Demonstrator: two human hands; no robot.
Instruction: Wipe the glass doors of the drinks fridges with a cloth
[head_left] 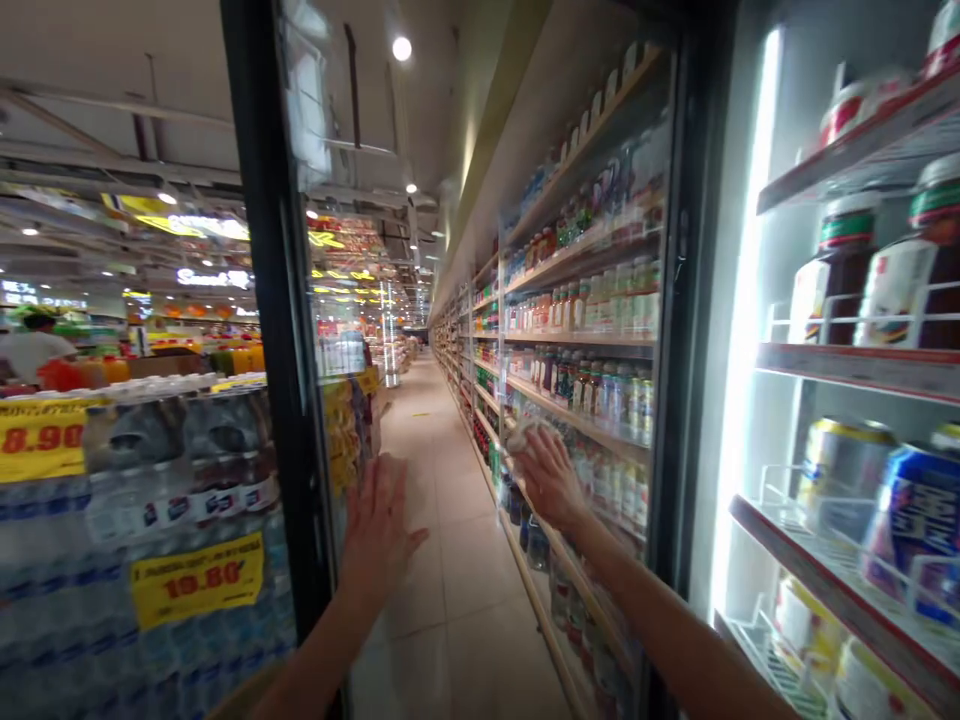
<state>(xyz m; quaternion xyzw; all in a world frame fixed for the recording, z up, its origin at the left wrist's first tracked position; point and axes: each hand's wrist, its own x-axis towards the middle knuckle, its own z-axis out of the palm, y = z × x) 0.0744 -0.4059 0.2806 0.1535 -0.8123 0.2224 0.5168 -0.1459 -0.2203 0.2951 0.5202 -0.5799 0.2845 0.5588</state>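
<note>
An open cooler door with a black frame [274, 300] and a clear glass pane [427, 590] stands in front of me. Against the pane, near the frame's left upright, my left hand [375, 530] lies flat with fingers spread, holding nothing. My right hand [555, 475] is farther right on the glass, its fingers over a whitish cloth [523, 440] pressed to the pane. The cloth is bunched and partly hidden under the fingers. Motion blurs both hands slightly.
At right, lit cooler shelves [862, 360] hold bottles and cans behind wire rails. Packs of bottled water [180, 500] with yellow price signs [199, 580] are stacked at left. Through the glass, a tiled aisle [420, 430] runs past the drink shelves. A person [37, 350] stands far left.
</note>
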